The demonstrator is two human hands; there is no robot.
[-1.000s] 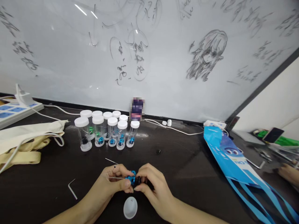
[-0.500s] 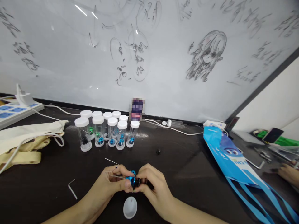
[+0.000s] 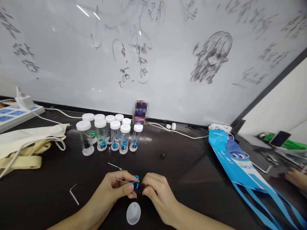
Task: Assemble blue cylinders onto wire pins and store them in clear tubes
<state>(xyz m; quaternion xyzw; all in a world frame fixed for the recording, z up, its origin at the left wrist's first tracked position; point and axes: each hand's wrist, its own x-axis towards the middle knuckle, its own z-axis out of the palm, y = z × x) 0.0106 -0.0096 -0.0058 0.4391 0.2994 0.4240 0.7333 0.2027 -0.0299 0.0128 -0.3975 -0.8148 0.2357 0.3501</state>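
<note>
My left hand [image 3: 118,187] pinches a small shiny blue metal part [image 3: 136,182] between thumb and fingers. A thin metal rod [image 3: 121,181] also passes through its grip, toward the blue part. Close by on the right, my right hand [image 3: 157,193] has its fingers closed on a small black part [image 3: 141,187], mostly hidden by the fingertips. Whether the black part touches the blue one I cannot tell. Below both hands lies a white round lid [image 3: 133,215] with a tiny thing in it. Another thin rod [image 3: 114,166] shows just beyond my left hand.
Clear tubes with white caps [image 3: 115,134] stand at the back left, with blue, green or black parts inside. An L-shaped hex key [image 3: 74,195] lies left; a small black piece [image 3: 162,156] sits mid-table. Right are a blue bag [image 3: 223,153] and another person's hand [image 3: 297,179].
My right hand has drawn slightly right, and the black part has moved away from the blue part. My left hand stays nearly in place.
</note>
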